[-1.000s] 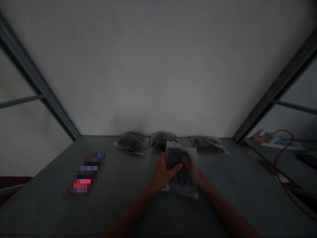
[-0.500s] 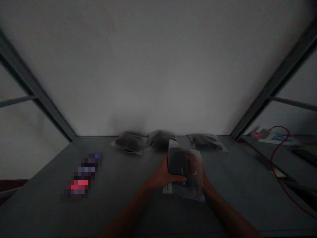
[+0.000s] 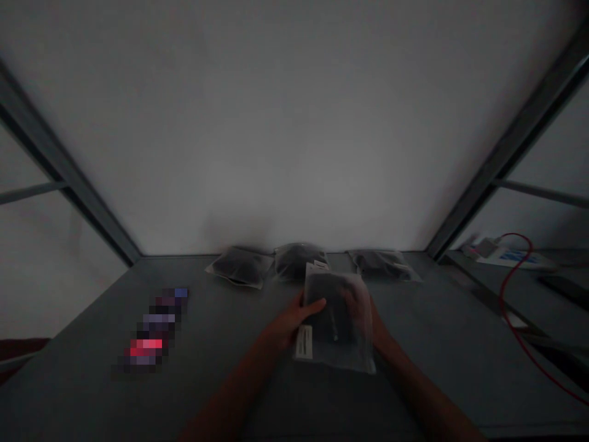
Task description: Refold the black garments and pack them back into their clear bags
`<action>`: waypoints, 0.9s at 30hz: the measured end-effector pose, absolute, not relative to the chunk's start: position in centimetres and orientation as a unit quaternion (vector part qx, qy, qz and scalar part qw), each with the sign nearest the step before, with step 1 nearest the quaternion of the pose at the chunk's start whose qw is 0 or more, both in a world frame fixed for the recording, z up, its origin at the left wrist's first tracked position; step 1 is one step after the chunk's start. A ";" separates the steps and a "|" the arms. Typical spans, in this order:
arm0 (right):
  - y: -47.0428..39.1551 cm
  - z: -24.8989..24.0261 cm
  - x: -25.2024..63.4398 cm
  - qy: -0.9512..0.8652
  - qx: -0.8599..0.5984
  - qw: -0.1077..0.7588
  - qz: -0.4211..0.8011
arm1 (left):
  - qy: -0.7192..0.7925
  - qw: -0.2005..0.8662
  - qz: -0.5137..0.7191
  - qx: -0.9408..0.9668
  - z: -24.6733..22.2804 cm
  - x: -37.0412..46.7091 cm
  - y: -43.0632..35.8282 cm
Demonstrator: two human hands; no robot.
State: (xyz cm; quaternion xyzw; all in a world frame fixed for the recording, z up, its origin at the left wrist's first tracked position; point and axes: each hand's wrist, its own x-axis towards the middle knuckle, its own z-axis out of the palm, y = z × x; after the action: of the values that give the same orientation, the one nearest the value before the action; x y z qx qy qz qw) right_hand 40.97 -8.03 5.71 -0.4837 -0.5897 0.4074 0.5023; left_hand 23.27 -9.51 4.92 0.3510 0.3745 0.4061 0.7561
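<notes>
A clear plastic bag (image 3: 338, 353) with a dark item inside is held up over the grey table (image 3: 207, 344). My left hand (image 3: 294, 316) grips its left side, thumb across the front. Behind the bag's right part, my right hand (image 3: 361, 313) shows dimly through the plastic, holding that side. A white label (image 3: 304, 342) sits at the bag's lower left. Along the table's back edge lie three similar bags with dark contents: one on the left (image 3: 242, 267), one in the middle (image 3: 299, 261) and one on the right (image 3: 381, 265).
A pixelated object (image 3: 154, 331) lies on the table at the left. Grey frame posts rise at both sides before a pale wall (image 3: 294, 123). At the right, a red cable (image 3: 506, 307) runs from a small device (image 3: 488, 247) past a dark object (image 3: 565, 290).
The held bag has shifted slightly left and flattened out toward the camera, showing its label more fully. My left thumb has moved up and left on the bag.
</notes>
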 end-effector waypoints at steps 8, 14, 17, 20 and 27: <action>-8.2 5.7 41.2 -0.692 -0.500 0.449 0.263 | 0.404 0.733 0.443 0.322 4.5 23.4 -9.3; -8.2 6.2 41.5 -0.582 -0.519 0.534 0.327 | 0.412 0.691 0.534 0.259 4.9 23.1 -8.3; -8.1 6.1 41.3 -0.575 -0.472 0.487 0.457 | 0.427 0.646 0.589 0.231 4.9 22.9 -7.9; -7.9 5.7 41.0 -0.567 -0.444 0.422 0.550 | 0.428 0.611 0.633 0.206 4.9 22.7 -7.6; -7.2 4.9 40.7 -0.520 -0.448 0.481 0.546 | 0.408 0.615 0.641 0.213 5.3 23.6 -8.4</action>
State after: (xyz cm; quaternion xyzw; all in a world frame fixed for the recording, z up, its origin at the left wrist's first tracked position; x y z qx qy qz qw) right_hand 40.69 -7.21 4.86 -0.4479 -0.5200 0.5460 0.4805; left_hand 23.62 -8.40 5.33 0.2125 0.4077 0.6405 0.6151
